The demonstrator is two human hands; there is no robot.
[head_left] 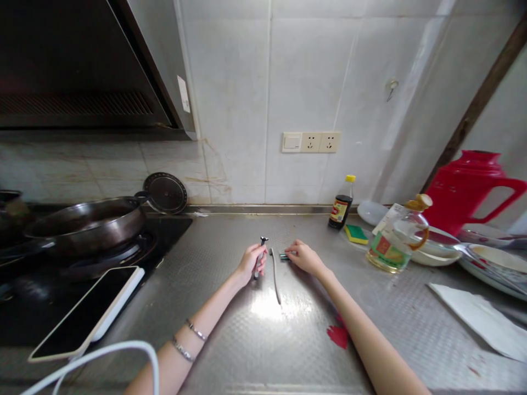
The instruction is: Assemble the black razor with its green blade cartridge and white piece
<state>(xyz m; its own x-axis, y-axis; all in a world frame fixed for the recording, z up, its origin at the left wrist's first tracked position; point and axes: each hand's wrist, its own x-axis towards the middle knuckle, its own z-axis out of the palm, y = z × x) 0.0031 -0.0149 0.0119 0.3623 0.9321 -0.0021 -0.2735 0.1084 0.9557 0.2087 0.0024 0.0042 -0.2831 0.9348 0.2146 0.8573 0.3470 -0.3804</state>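
Note:
Closed around the handle of a small razor point(262, 241) is my left hand point(250, 261), just above the metal counter. My right hand point(302, 256) has its fingers pressed together on a small dark green cylindrical object point(284, 256) lying on the counter; the fingers partly cover it. Between the two hands lies a thin, pale, slightly curved stick point(275, 277), possibly a toothbrush, touched by neither hand.
A phone point(84, 312) and white cable point(127, 345) are at left, near a pan point(90, 222) on the stove. At right are a sauce bottle point(341, 206), sponge point(356, 234), oil jug point(393, 247), bowls, red thermos point(465, 192) and white paper point(480, 318).

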